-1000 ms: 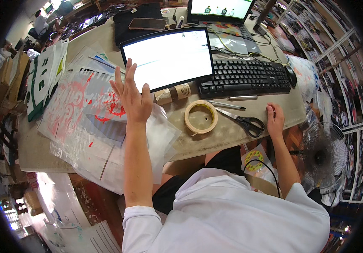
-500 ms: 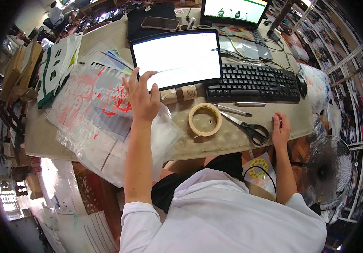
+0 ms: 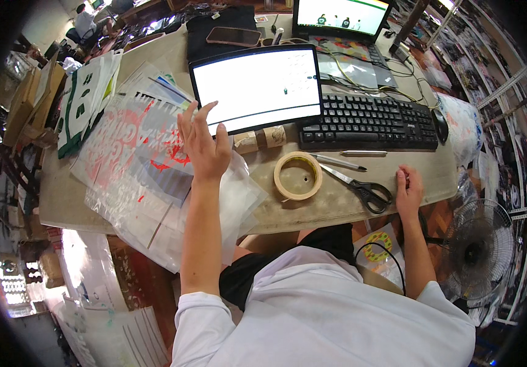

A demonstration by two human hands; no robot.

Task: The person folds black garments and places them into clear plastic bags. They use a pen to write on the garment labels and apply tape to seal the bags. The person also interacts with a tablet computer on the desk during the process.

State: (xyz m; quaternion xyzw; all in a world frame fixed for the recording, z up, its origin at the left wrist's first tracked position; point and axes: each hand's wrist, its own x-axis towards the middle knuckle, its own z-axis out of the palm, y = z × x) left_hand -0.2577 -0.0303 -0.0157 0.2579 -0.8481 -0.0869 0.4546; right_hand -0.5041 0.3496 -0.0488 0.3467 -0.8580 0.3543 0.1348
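Note:
A tablet (image 3: 254, 85) with a bright, mostly white screen leans at the middle of the table, a brown cardboard roll (image 3: 260, 139) lying by its lower edge. Over the tablet's lower left corner is my left hand (image 3: 207, 144), fingers spread and holding nothing; whether a fingertip touches the glass I cannot tell. My right hand (image 3: 408, 188) rests at the table's right front edge, its fingers loosely curled, with nothing seen in it. Closest to it are black-handled scissors (image 3: 369, 194). A roll of masking tape (image 3: 298, 176) lies left of the scissors, beside a pen (image 3: 340, 161).
Printed clear plastic sheets (image 3: 141, 183) cover the table's left side. Behind the right hand are a black keyboard (image 3: 373, 122) and mouse (image 3: 439, 125). A laptop (image 3: 342, 21) and a phone (image 3: 233, 37) sit farther back. A fan (image 3: 476, 249) stands at the right; another person (image 3: 86, 23) sits far left.
The tablet's picture has changed: a dark line now crosses low on the screen and small marks show at the right. My left fingers have shifted slightly left; my right hand stays put.

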